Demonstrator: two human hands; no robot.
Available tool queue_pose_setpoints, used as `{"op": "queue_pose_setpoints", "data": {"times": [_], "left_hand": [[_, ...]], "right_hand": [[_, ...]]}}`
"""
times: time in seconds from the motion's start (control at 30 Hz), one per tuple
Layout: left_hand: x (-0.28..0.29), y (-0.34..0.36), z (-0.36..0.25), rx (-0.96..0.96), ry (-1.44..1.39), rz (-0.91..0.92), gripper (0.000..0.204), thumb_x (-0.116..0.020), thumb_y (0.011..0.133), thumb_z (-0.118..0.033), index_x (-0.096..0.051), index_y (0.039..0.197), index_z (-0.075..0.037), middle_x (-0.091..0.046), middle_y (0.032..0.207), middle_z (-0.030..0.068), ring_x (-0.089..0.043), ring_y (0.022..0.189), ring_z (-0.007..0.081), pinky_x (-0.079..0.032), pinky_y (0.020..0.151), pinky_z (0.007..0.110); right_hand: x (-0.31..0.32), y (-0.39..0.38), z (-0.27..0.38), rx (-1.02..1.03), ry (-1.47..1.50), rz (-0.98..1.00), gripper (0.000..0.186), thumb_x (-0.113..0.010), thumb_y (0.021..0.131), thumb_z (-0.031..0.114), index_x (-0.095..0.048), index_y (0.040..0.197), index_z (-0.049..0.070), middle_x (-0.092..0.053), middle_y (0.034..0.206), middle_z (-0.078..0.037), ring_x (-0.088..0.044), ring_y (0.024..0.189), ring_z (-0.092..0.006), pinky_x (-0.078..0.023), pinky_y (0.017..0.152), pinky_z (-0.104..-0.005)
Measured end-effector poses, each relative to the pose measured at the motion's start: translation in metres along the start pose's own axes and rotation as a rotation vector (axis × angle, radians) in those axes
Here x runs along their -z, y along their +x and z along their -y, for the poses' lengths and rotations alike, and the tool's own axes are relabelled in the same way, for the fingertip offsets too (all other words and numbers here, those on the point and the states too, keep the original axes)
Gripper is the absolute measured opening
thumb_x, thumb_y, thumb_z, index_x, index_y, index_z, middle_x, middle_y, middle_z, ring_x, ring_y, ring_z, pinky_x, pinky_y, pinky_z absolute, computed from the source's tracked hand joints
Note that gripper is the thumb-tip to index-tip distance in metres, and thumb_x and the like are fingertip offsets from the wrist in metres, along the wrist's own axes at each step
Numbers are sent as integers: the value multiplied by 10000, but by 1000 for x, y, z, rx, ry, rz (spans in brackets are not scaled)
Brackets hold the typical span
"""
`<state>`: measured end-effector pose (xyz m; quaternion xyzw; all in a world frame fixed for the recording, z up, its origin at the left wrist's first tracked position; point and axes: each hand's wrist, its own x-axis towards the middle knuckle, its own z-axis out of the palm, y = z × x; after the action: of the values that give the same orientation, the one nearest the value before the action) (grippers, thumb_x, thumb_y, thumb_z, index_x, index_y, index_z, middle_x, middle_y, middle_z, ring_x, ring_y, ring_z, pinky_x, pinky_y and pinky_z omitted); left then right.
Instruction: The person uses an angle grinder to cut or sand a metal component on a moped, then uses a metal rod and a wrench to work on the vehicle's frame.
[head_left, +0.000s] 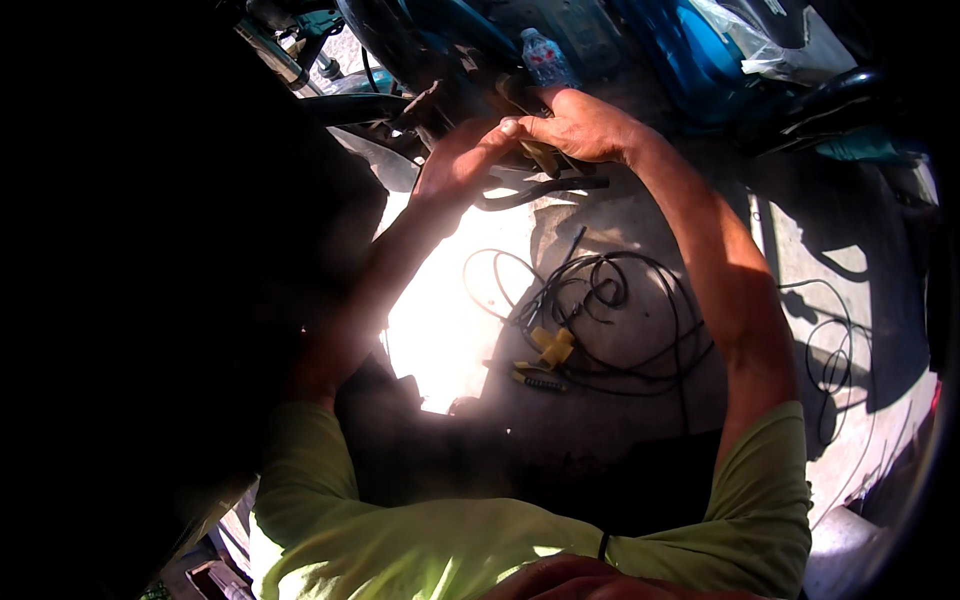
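Note:
Both arms reach forward and my hands meet at a dark, worn metal part point(515, 92) on the underside of a vehicle that looks like a motorcycle. My left hand point(462, 160) is closed at its left, with the thumb tip near my right hand. From the right, my right hand point(585, 122) curls over the same area, its thumb pointing left. Most fingers of both hands are hidden, and what they grip cannot be made out. Just below the hands, a curved black tube or lever point(540, 192) sticks out to the right.
A coiled black cable point(640, 262) lies on the concrete floor point(640, 400) with a yellow cross-shaped piece point(552, 346) and a dark coil spring point(542, 382). Behind my right hand stands a clear plastic bottle point(545, 58). Blue panels point(690, 60) and plastic sheeting point(780, 50) are at the far right.

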<state>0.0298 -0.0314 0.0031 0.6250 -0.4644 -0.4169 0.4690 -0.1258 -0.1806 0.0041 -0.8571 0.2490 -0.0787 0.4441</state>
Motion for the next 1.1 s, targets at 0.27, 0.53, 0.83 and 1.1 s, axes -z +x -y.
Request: {"op": "queue_pose_setpoints", "data": {"times": [0.27,0.53,0.83,1.1], "left_hand": [[-4,0,10,33,-6,2,539,-633,961,-470,-577,1279,-38,-642,1140,86,-623,1089,194,-521,868,336],[14,-33,-24,127,166,328,471,-630,979,-384,-611,1268,-12,-686,1143,129,-677,1026,221,-532,879,344],[126,-90,-81,-213,156,283,590,-565,988,-467,-546,1313,25,-673,1170,199,-684,1074,292,-550,917,415],[182,-89,-90,-486,216,321,585,-462,1030,-474,-526,1349,12,-684,1147,185,-691,1062,278,-528,977,417]], "right_hand": [[0,-14,1,185,13,-189,455,-639,983,330,-579,1330,43,-696,1144,-157,-638,1011,-241,-480,945,-357],[-15,-8,-9,65,19,-176,443,-629,985,343,-602,1305,37,-691,1157,-171,-639,1028,-284,-470,970,-376],[-16,-4,2,205,34,-148,425,-629,980,379,-628,1235,38,-687,942,-118,-603,840,-231,-481,835,-380],[-4,-20,-6,1,-23,-138,373,-622,986,355,-644,1179,37,-669,885,-81,-570,802,-176,-465,791,-358]]}}
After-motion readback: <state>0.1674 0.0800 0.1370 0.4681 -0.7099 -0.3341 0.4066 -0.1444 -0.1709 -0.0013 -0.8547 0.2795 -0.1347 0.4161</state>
